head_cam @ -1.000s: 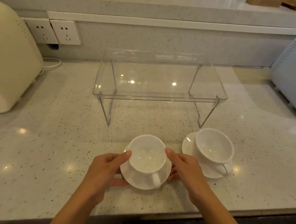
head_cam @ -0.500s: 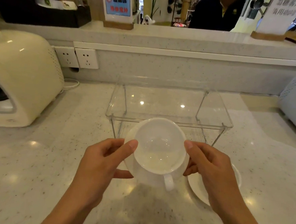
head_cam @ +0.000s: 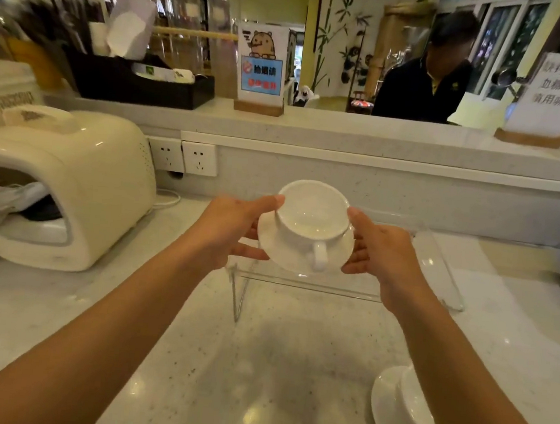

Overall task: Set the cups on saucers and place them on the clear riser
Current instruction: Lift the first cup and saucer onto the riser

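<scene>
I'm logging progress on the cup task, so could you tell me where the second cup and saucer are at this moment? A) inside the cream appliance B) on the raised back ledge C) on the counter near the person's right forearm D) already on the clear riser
C: the second cup and saucer sit on the counter by the right forearm.

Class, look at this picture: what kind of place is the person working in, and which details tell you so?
Most likely behind a café service counter. A raised ledge carries printed customer signs, a cream countertop appliance sits beside wall sockets, and both hands hold a white cup on its saucer.
</scene>
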Demonstrator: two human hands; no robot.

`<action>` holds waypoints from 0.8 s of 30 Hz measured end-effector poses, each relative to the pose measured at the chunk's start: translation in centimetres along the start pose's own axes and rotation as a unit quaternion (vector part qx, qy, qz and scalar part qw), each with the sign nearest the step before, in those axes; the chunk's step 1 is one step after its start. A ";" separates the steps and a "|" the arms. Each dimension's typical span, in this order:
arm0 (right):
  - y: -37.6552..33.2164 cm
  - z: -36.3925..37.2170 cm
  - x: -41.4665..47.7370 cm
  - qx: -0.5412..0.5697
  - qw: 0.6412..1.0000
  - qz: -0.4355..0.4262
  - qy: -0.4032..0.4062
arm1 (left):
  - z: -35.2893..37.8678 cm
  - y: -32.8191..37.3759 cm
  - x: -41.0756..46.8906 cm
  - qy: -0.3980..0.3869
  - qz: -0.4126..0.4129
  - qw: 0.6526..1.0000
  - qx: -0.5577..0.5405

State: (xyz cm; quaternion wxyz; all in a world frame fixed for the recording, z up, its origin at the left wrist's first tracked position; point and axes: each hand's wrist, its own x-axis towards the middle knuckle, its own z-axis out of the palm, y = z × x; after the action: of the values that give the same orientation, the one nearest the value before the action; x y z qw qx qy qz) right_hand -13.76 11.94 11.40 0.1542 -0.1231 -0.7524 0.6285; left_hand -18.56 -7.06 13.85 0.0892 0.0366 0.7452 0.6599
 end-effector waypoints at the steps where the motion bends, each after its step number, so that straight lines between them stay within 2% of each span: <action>1: 0.2 0.3 0.8 -0.002 1.000 0.014 0.002 | 0.1 0.0 0.8 0.007 -0.003 1.000 0.006; 11: 2.6 2.3 4.9 0.001 0.996 0.091 0.018 | 1.0 -1.0 6.3 0.028 -0.016 0.997 0.065; 17: 3.7 2.2 5.7 -0.044 0.995 0.091 0.012 | 1.0 -2.0 7.2 0.017 -0.021 0.994 0.108; 24: 3.3 1.7 6.5 -0.101 0.990 0.095 -0.035 | 0.4 -2.0 8.0 -0.004 -0.034 0.988 0.150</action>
State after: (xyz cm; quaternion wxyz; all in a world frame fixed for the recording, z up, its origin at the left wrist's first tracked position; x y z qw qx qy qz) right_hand -20.46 13.46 8.42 0.0541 -0.1871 -0.8017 0.5651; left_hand -26.19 -5.60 11.16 0.1084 0.0271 0.8363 0.5367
